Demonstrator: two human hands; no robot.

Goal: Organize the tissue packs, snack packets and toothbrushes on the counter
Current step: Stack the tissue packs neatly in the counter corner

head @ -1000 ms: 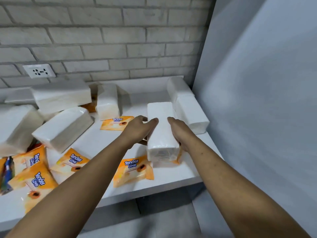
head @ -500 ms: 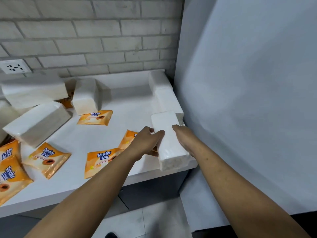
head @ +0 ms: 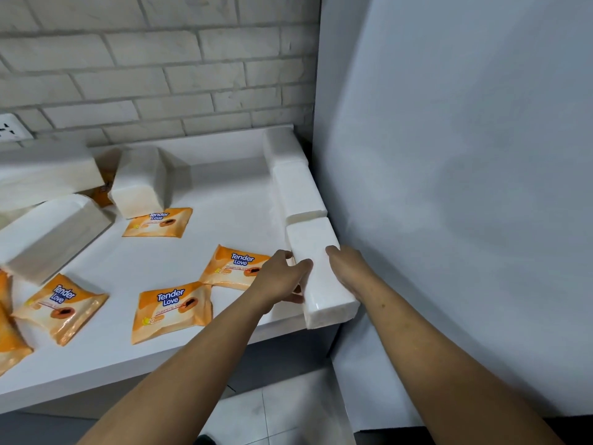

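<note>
At the 4 o'clock corner of the bench [head: 199, 358], both hands clamp one white tissue pack [head: 321, 271] between them. The left hand [head: 279, 281] presses its long side from 9 o'clock, thumb over the top face; the right hand [head: 348, 268] presses the opposite side from 3 o'clock. Each grip is closed on the pack, and the pack rests on the bench surface.

The pack's near end projects past the front edge of the bench. Risk: if both grips release now, the overhanging end may tip the pack toward the floor. Cause: too little of the base appears supported. A push toward 12 o'clock would likely correct this.

At 12 o'clock, a second tissue pack [head: 296, 187] sits end to end with the held one, apparently touching it, and a third tissue pack [head: 279, 146] continues the row against the grey side panel [head: 449, 187]. Risk: a hard push may shunt the row out of line. Cause: soft wrapped packs slide readily on a smooth surface.

At 9 o'clock, an orange packet [head: 236, 266] lies just beside the left hand, partly under it. Risk: the hand may drag this packet when it withdraws.

Further toward 9 and 10 o'clock, loose packets [head: 173, 311] and loose tissue packs [head: 54, 232] lie unsorted. No toothbrushes are visible.
</note>
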